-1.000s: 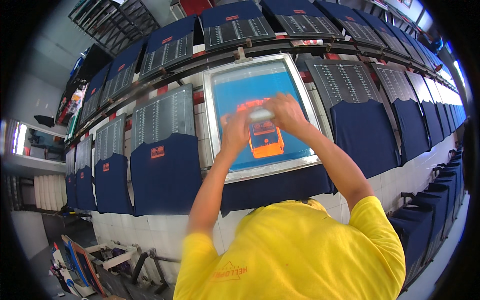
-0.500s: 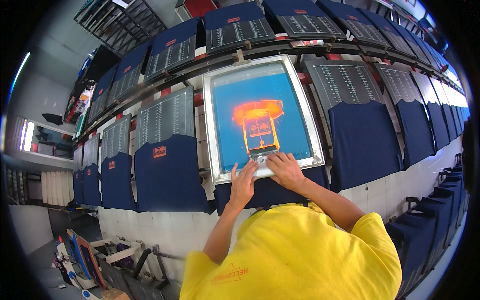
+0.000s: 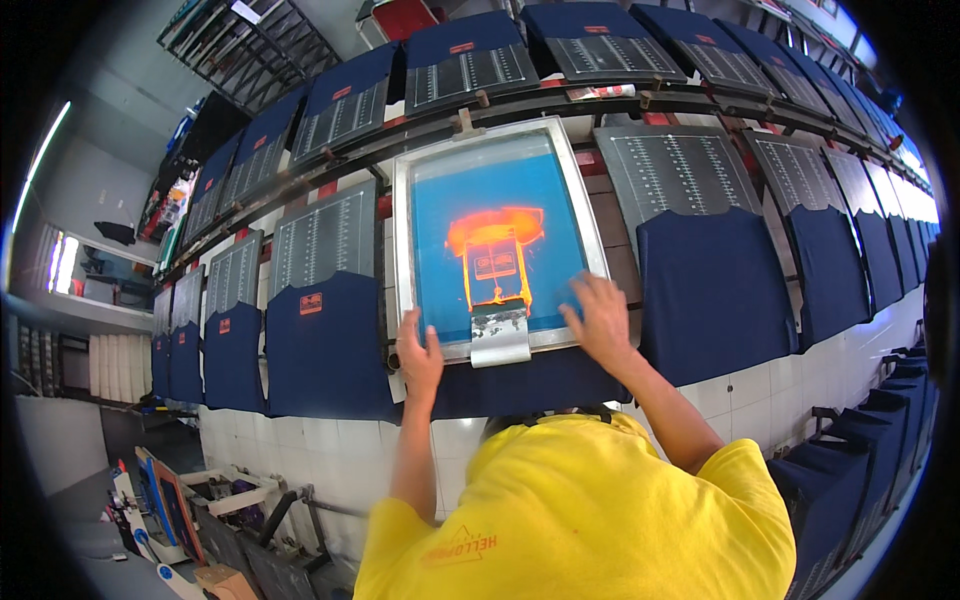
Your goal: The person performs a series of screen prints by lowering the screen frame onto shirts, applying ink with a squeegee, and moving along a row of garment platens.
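Observation:
A silk-screen frame (image 3: 402,240) with a pale metal border and blue mesh (image 3: 480,185) lies over a navy garment (image 3: 450,392) in front of me. Bright orange ink (image 3: 495,225) spreads across the mesh around a small printed design. A squeegee (image 3: 500,345) with a silvery handle rests by itself, its blade end on the mesh and its handle over the near border. My left hand (image 3: 420,360) is at the frame's near left corner, thumb and fingers apart. My right hand (image 3: 602,318), fingers spread, is over the near right side. Whether either hand touches the border is unclear.
Grey printing boards (image 3: 320,235) with navy garments (image 3: 325,350) stand in rows on both sides, some garments bearing orange prints. A dark rail (image 3: 400,132) runs behind the frame, with another row of boards (image 3: 470,75) beyond. More navy garments (image 3: 830,480) hang at the lower right.
Both hands have let go of the squeegee and moved apart, the left toward the near left corner, the right toward the right side. The squeegee now lies on the near border.

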Motion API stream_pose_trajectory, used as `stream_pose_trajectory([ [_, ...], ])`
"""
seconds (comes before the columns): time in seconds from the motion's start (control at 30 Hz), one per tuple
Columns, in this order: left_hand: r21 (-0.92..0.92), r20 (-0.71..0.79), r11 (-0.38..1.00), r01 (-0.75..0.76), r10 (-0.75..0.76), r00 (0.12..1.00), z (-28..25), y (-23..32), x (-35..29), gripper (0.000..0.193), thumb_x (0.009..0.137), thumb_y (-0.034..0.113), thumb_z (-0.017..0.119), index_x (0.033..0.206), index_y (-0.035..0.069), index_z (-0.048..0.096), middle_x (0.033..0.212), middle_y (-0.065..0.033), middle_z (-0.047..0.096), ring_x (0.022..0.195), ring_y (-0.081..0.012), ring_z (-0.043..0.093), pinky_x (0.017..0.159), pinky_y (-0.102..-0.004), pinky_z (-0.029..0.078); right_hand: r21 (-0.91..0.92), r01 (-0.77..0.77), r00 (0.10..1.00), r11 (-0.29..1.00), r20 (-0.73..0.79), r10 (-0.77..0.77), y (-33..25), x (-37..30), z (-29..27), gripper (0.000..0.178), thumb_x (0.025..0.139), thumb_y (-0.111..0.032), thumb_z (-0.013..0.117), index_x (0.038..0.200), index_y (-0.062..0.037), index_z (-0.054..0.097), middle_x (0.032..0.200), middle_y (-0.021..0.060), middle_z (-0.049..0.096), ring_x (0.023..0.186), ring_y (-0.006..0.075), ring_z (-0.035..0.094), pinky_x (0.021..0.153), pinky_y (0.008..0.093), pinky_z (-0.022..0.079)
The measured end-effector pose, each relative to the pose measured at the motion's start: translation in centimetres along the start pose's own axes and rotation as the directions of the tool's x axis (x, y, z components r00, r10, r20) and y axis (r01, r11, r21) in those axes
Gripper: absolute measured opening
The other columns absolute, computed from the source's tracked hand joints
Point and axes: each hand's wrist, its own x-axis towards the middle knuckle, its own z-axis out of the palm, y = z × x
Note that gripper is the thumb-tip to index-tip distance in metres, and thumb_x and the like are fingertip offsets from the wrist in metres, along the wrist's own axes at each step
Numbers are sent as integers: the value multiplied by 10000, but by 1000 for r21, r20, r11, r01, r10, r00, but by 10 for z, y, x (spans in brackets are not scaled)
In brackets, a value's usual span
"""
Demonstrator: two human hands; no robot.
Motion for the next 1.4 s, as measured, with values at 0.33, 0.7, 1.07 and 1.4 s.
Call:
stream_pose_trajectory([
  [0.33,354,165,903,243,-316,934,-3,-62,40,668,910,288,704,1398,-104,470,1535,-301,398,1473,-481,285,1194,-495,294,-36,-564,824,825,28,565,47,12,33,573,856,-277,746,1288,38,541,1186,220,564,1159,395,527,954,503,443],
  [0.7,51,27,978,204,-206,978,-4,-64,50,510,756,129,787,1184,-116,658,1348,-264,613,1363,-394,507,1134,-408,398,60,-581,813,812,-12,583,45,12,38,558,861,-209,704,1315,55,513,1209,225,542,1175,409,508,991,497,433],
  [1.07,18,9,971,237,-238,971,-28,30,49,435,759,78,767,1164,-63,695,1273,-224,667,1198,-326,640,1031,-383,465,216,-567,817,794,27,576,64,7,-23,512,849,-148,716,1275,62,525,1178,241,539,1152,420,521,982,489,452],
  [1.4,-130,22,969,209,-208,978,123,201,-16,455,762,69,783,1194,-39,687,1253,-183,680,1145,-290,659,1000,-369,484,86,-431,888,898,-137,439,268,-57,-151,509,789,-122,769,1220,69,579,1116,223,577,1071,395,565,968,452,458],
])
